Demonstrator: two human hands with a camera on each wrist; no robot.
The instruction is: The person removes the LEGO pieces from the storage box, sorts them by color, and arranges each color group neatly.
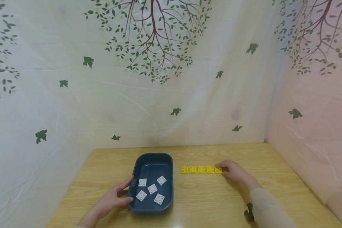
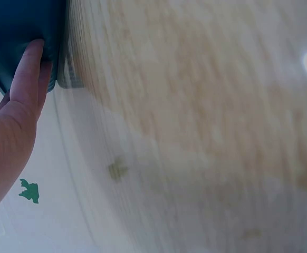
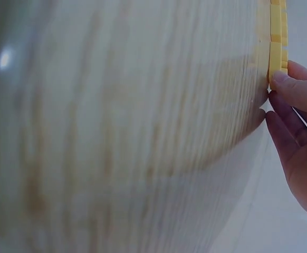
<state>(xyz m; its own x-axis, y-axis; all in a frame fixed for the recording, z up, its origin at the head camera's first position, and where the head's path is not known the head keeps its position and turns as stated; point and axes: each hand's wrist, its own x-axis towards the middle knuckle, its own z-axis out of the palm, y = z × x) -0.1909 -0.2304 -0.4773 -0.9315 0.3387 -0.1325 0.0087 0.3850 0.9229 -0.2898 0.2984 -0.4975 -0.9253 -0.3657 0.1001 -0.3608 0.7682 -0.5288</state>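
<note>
A dark blue rectangular tray (image 1: 151, 211) stands on the table with several white toy bricks (image 1: 152, 189) scattered inside, studs up. My left hand (image 1: 111, 198) rests against its left side, thumb and fingers spread along the outer wall; in the left wrist view the straight fingers (image 2: 29, 74) touch that wall. To the right of the tray, several yellow toy bricks (image 1: 201, 169) lie in a straight row with narrow gaps. At the row's right end my right hand (image 1: 234, 171) pinches the last yellow brick (image 3: 275, 58) between thumb and fingers, partly hiding it.
The wooden table (image 1: 199, 202) reaches back to a pale curtain (image 1: 188, 95) printed with branches, leaves and green birds. Curtain also hangs along both sides. A small black object (image 1: 249, 212) sits by the right sleeve.
</note>
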